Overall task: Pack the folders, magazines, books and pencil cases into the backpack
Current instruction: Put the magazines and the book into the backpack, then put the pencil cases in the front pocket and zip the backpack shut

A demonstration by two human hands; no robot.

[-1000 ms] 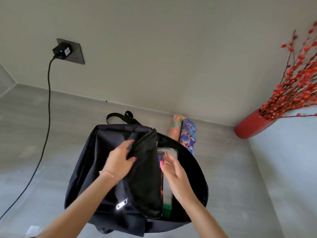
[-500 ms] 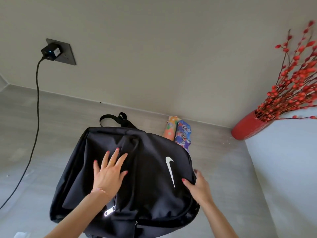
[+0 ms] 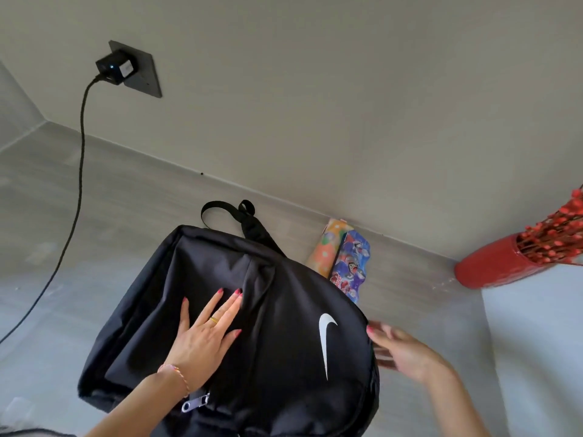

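A black backpack (image 3: 284,310) with a white swoosh lies on the grey surface, its front flap folded down over the opening so the contents are hidden. My left hand (image 3: 205,335) presses flat on the flap with fingers spread. Beside the bag's right edge is my right hand (image 3: 400,348), blurred, its fingers loosely extended and holding nothing. Two pencil cases lean against the wall behind the bag: an orange patterned one (image 3: 326,247) and a blue cartoon one (image 3: 351,263).
A red vase (image 3: 495,266) with red berry branches stands at the right on a white ledge. A black charger (image 3: 115,67) sits in a wall socket, and its cable (image 3: 79,184) trails down across the surface to the left.
The open flap was folded down over the bag's contents. My left hand went from gripping the flap to pressing flat on it. My right hand came out of the bag to its right edge.
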